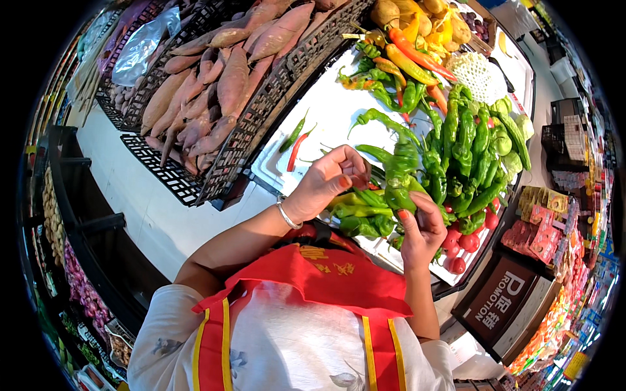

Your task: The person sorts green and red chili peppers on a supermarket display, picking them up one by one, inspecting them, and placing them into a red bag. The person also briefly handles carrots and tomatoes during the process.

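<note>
A long, wrinkled green pepper (402, 168) is pinched by its lower end between the thumb and fingers of my right hand (424, 227). Just left of it, my left hand (332, 181) is raised over the white tray (283, 171), its fingers curled loosely; I see nothing held in it. Green peppers (364, 217) lie below and between my hands. A bigger heap of green peppers (464, 151) fills the tray's right part. Orange and yellow peppers (411, 58) lie at the far side. A small red chili (298, 149) and a green chili (294, 132) rest left of my hands.
Black plastic crates of sweet potatoes (234, 80) stand at the upper left. Tomatoes (457, 265) sit at the tray's near right corner, and a white foam net (477, 76) lies at its far right. A brown promotion stand (499, 298) is at the right, a black shelf frame (98, 225) at the left.
</note>
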Demonstrator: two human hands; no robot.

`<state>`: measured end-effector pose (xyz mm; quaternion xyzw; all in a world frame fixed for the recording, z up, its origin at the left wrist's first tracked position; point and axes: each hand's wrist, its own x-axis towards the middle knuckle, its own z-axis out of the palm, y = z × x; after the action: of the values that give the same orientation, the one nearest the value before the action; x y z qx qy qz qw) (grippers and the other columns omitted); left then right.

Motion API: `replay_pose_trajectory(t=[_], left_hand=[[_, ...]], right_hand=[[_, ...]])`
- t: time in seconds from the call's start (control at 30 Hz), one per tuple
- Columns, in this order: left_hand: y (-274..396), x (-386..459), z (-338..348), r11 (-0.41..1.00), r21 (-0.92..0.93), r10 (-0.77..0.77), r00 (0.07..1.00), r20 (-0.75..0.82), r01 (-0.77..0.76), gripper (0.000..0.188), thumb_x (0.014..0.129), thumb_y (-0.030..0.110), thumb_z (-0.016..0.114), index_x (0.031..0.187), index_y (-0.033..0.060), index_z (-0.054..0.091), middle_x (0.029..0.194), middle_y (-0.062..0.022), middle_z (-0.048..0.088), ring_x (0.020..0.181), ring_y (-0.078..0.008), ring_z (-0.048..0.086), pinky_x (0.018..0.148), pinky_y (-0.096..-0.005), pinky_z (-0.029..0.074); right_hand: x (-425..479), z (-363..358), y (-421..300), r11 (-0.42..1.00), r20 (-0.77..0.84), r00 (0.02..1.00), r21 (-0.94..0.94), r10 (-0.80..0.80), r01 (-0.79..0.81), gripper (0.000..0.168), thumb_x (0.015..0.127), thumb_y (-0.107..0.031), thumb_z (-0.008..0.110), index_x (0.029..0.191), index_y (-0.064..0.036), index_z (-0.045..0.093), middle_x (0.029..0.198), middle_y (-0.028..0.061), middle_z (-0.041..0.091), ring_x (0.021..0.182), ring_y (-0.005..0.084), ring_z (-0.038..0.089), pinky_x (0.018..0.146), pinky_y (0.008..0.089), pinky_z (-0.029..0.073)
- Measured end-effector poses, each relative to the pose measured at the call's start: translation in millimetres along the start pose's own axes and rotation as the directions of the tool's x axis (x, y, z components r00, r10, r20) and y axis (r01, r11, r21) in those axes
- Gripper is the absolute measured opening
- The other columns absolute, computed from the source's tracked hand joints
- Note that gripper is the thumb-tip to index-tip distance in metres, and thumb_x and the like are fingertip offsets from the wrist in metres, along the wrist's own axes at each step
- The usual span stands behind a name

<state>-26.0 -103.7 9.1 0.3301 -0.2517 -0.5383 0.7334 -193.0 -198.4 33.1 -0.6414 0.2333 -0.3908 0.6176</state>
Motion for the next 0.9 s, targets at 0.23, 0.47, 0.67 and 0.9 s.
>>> replay_pose_trajectory(t=[0.23,0.47,0.67,0.9], left_hand=[[-1.5,-7.0,20.2,0.992,-0.121,0.013,0.999,-0.044,-0.018,0.044,0.082,0.021,0.062,0.117,0.0018,0.044,0.107,-0.0062,0.054,0.101,-0.0141,0.051,0.092,-0.0279,0.039],[3.4,-8.5,20.6,0.988,-0.144,0.059,0.998,-0.02,-0.061,0.036,0.086,0.024,0.054,0.111,-0.0018,0.049,0.105,-0.0099,0.054,0.101,-0.018,0.051,0.09,-0.032,0.04],[6.3,-10.3,20.0,0.995,-0.079,0.054,0.998,-0.031,-0.056,0.037,0.087,0.024,0.054,0.113,-0.0014,0.048,0.108,-0.0102,0.054,0.102,-0.0174,0.05,0.091,-0.0316,0.039],[-1.7,-8.4,21.0,0.973,-0.228,0.046,0.999,-0.014,-0.048,0.053,0.088,0.024,0.052,0.132,0.0039,0.03,0.125,-0.008,0.044,0.11,-0.0176,0.046,0.096,-0.0335,0.034]], right_hand=[[13.2,19.6,-16.8,0.617,0.302,0.847,-0.585,-0.437,0.527,0.03,0.059,0.01,0.066,0.087,-0.001,0.062,0.085,0.01,0.06,0.074,0.0248,0.054,0.066,0.0318,0.045],[13.2,29.5,-23.1,0.541,0.349,0.81,-0.611,-0.472,0.578,0.03,0.059,0.008,0.068,0.087,-0.003,0.063,0.085,0.0088,0.06,0.073,0.0246,0.053,0.064,0.032,0.045],[13.2,32.1,-23.0,0.585,0.337,0.827,-0.588,-0.45,0.558,0.031,0.059,0.01,0.067,0.088,-0.003,0.062,0.085,0.0087,0.059,0.072,0.0248,0.053,0.064,0.0327,0.045],[8.7,36.8,-2.8,0.881,0.104,0.986,-0.444,-0.132,0.165,0.025,0.07,0.007,0.064,0.095,0.002,0.059,0.091,0.01,0.06,0.084,0.021,0.057,0.073,0.028,0.045]])
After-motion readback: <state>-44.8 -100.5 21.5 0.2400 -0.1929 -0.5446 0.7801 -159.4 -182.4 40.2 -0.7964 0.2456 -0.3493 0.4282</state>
